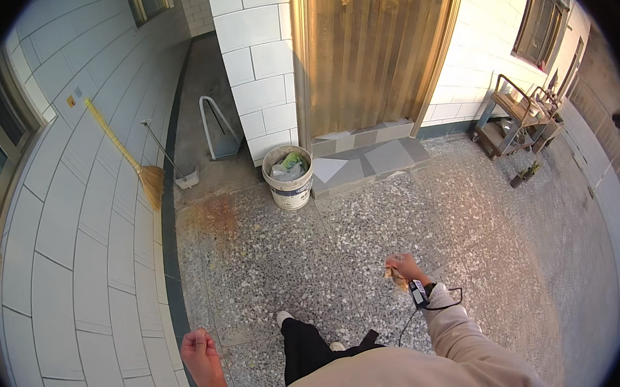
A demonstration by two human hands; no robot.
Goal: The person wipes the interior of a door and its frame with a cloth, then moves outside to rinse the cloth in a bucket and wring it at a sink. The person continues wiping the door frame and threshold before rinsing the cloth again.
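Note:
My right hand (405, 267) is closed around a crumpled brownish piece (396, 279), perhaps paper or a dry leaf, over the speckled terrazzo paving. A small device with a cable is strapped at that wrist. At the lower left, beside the white tiled wall, my left hand (199, 349) is raised with its fingers curled and the fingertips together; whether something tiny is pinched there cannot be told. Ahead stands a white plastic bucket (291, 192) with crumpled plastic bags (290, 166) in it, one partly green. Neither hand touches the bucket.
A straw broom (117, 141) and a long-handled white scoop (187, 179) lean at the left wall. Beyond them stands a dustpan (224, 145). A tiled step (371, 160) lies below a curtained doorway (366, 50). To the right are a cart (504, 138) and potted plants (524, 176).

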